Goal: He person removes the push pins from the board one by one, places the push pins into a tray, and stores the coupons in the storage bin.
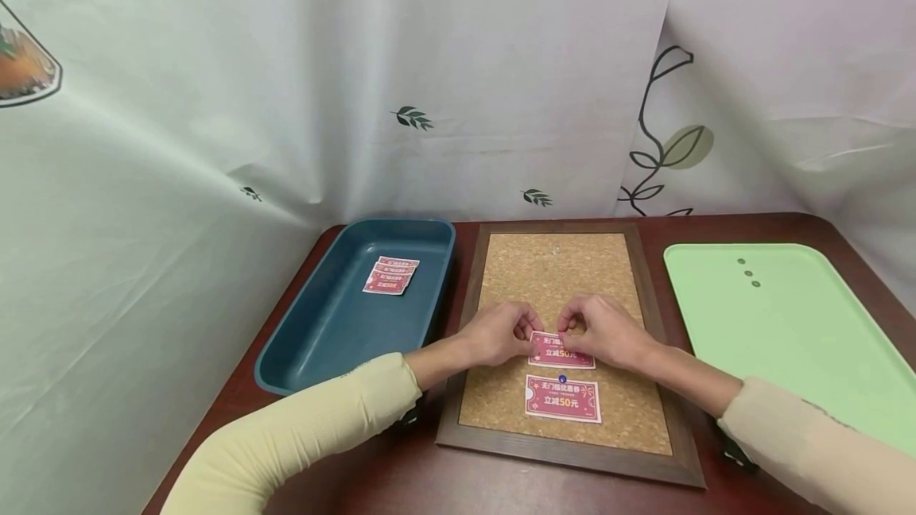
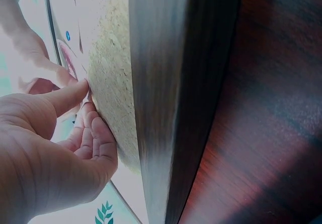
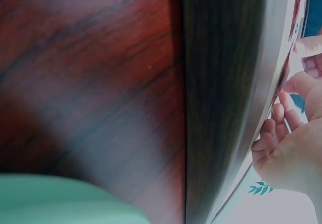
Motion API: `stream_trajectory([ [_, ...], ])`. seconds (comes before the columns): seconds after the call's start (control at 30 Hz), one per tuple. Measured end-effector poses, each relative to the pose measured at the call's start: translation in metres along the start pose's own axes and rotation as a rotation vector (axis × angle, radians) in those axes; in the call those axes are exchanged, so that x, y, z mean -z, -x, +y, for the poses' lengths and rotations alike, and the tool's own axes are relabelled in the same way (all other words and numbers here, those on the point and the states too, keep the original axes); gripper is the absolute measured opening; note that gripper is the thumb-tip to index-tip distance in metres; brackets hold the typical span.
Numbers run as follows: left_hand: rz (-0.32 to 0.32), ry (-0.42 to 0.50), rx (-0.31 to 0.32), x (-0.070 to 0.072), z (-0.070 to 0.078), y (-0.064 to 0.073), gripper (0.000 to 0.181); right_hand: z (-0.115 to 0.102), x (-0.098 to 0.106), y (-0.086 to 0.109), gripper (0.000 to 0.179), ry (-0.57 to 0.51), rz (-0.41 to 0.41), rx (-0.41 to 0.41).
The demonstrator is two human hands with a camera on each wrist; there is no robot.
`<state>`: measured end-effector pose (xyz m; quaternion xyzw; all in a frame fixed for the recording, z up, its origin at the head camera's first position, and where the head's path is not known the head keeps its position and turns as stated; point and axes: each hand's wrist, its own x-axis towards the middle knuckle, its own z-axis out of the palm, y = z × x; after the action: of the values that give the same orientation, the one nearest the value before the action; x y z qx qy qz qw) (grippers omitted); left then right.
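Observation:
On the corkboard (image 1: pixel 501 292) lie two red-and-white paper coupons. A blue push pin (image 1: pixel 562 378) stands at the top edge of the lower coupon (image 1: pixel 563 402). My left hand (image 1: pixel 498 332) pinches the left edge of the upper coupon (image 1: pixel 561 354) between thumb and fingers. Over that coupon's top edge, my right hand (image 1: pixel 604 330) has thumb and forefinger together on a small red thing, apparently a push pin, mostly hidden by the fingertips. Both wrist views show the left hand (image 2: pixel 65 138) and right hand (image 3: pixel 292 138) close together at the board's surface.
Left of the board stands a blue tray (image 1: pixel 325 340) with several overlapping coupons (image 1: pixel 390 275) inside. To the right lies a light green tray (image 1: pixel 780 340) bearing three small round dark spots (image 1: pixel 748 272). The board's brown wooden frame (image 1: pixel 572 463) rests on a dark red table (image 1: pixel 401 475).

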<state>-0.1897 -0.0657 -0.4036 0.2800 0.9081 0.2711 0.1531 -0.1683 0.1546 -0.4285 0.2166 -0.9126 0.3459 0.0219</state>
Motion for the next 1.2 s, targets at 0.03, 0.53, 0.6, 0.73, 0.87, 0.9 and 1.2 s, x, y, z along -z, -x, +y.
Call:
stream_trajectory([
  [0.03, 0.0, -0.001, -0.001, 0.0, -0.0002, -0.0002, 0.017, 0.0003, -0.0005, -0.0002, 0.015, 0.015, 0.004, 0.004],
  [0.53, -0.004, 0.015, -0.004, -0.0003, 0.0009, -0.0009, 0.018, 0.0044, -0.0036, -0.0032, 0.019, 0.085, 0.017, 0.032],
  [0.6, -0.001, 0.015, -0.001, -0.0003, 0.0009, -0.0007, 0.018, 0.004, -0.0032, -0.0037, 0.019, 0.074, 0.009, 0.025],
  [0.73, 0.008, 0.01, 0.01, -0.0003, 0.001, 0.0, 0.015, 0.0029, -0.0013, -0.0052, 0.019, 0.03, -0.006, 0.0],
  [0.87, 0.019, 0.002, 0.012, -0.0003, 0.0005, -0.0002, 0.012, 0.0023, 0.0002, -0.0059, 0.019, 0.004, -0.011, -0.019],
  [0.9, 0.021, 0.002, 0.01, -0.0002, 0.0006, -0.0002, 0.011, 0.0023, 0.0005, -0.006, 0.018, 0.001, -0.012, -0.021],
  [1.2, 0.021, 0.027, -0.003, 0.0013, 0.0014, -0.0015, 0.007, 0.0043, 0.0036, -0.0057, 0.019, -0.075, -0.019, -0.033],
])
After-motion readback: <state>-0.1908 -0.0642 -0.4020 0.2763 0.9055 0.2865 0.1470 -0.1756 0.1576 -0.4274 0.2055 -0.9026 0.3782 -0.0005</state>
